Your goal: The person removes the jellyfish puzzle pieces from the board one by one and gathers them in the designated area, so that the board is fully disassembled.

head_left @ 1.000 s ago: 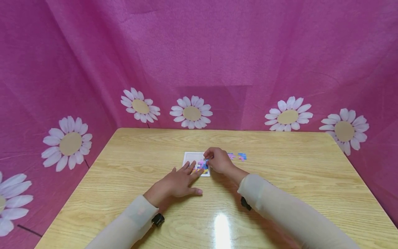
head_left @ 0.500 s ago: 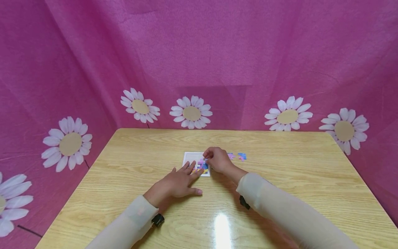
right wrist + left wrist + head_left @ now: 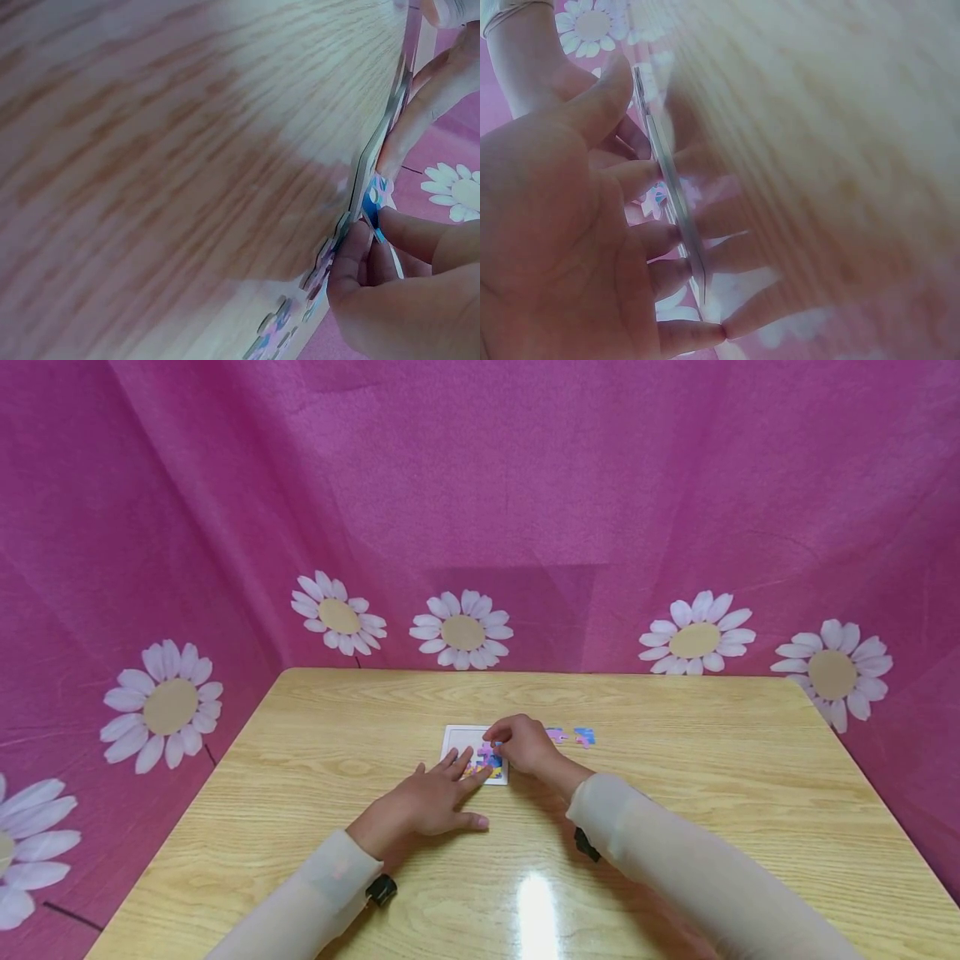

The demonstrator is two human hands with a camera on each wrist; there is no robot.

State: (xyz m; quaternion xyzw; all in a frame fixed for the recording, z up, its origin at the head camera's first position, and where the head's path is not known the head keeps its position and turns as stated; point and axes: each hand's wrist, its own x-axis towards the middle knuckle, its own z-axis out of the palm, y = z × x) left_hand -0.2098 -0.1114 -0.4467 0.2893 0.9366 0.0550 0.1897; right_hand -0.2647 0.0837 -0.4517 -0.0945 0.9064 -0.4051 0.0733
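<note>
A white puzzle tray [image 3: 462, 740] lies on the table with several joined jigsaw pieces [image 3: 486, 762], pink, blue and yellow, in its near right part. My left hand [image 3: 426, 802] rests on the tray's near left side, fingers spread and straight; in the left wrist view its fingertips reach over the tray's edge [image 3: 676, 191]. At the tray's right side, my right hand [image 3: 527, 748] pinches a blue puzzle piece [image 3: 371, 204] between thumb and fingers, tilted up in the right wrist view. Fingers hide most of that piece in the head view.
Right of the tray lie loose puzzle pieces [image 3: 584, 737], pink and blue, some partly behind the right hand. The wooden table [image 3: 675, 760] carries a bright glare spot near the front. A pink curtain [image 3: 525, 485] with daisies stands behind its far edge.
My right hand has shifted slightly left over the tray with the puzzle piece. The left hand has stayed in place.
</note>
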